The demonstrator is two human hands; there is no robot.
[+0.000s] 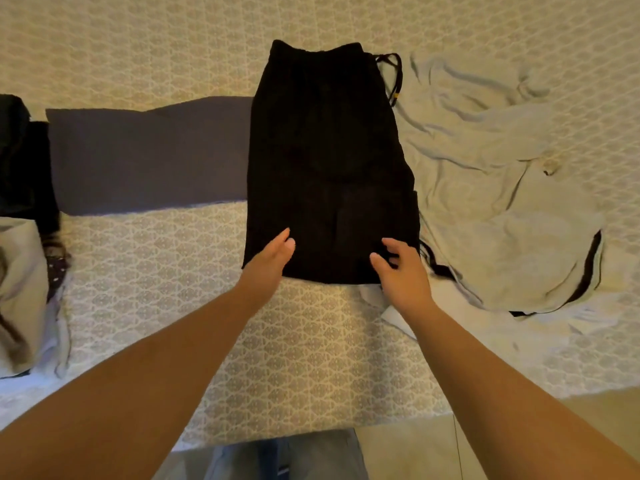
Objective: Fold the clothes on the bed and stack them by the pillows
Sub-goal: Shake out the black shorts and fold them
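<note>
A pair of black drawstring pants (329,161) lies folded lengthwise on the patterned bed cover (156,271), waistband at the far end, its cord (394,77) trailing to the right. My left hand (272,261) rests with straight fingers on the near left corner of the pants. My right hand (401,268) hovers at the near right corner, fingers loosely spread and slightly bent, holding nothing. A grey garment (149,157) lies flat to the left, partly under the black pants.
A crumpled pale garment with dark trim (502,209) lies to the right of the pants. At the left edge sit dark folded clothes (24,168) and a light pillow or cloth pile (20,292). The bed's near edge (311,434) and the floor lie below.
</note>
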